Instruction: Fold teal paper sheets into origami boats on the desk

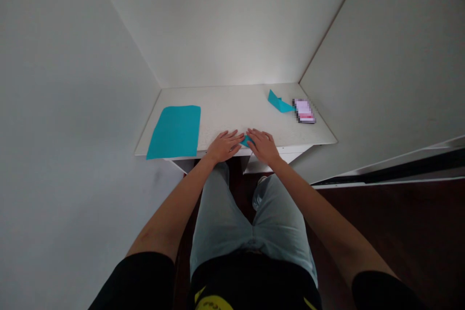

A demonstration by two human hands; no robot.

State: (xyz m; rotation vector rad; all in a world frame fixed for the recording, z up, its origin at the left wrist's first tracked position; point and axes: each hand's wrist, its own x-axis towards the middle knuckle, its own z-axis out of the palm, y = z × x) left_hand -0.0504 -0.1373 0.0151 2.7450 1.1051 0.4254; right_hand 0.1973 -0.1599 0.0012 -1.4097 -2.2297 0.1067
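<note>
Between my hands, at the front edge of the white desk, lies a small folded piece of turquoise paper (246, 141), partly covered by my fingers. My left hand (225, 147) rests flat with its fingers stretched out, the tips touching the paper's left side. From the right, my right hand (263, 146) lies over the other side of the paper, fingers extended and slightly apart. Neither hand is wrapped around anything. Farther back on the right sits a folded turquoise paper boat (279, 102), away from both hands.
A flat turquoise sheet (175, 131) lies on the desk's left, its lower corner over the front edge. A phone (304, 111), its screen pixelated, lies right of the paper boat. Walls enclose the white desk (232, 106) at the back and both sides.
</note>
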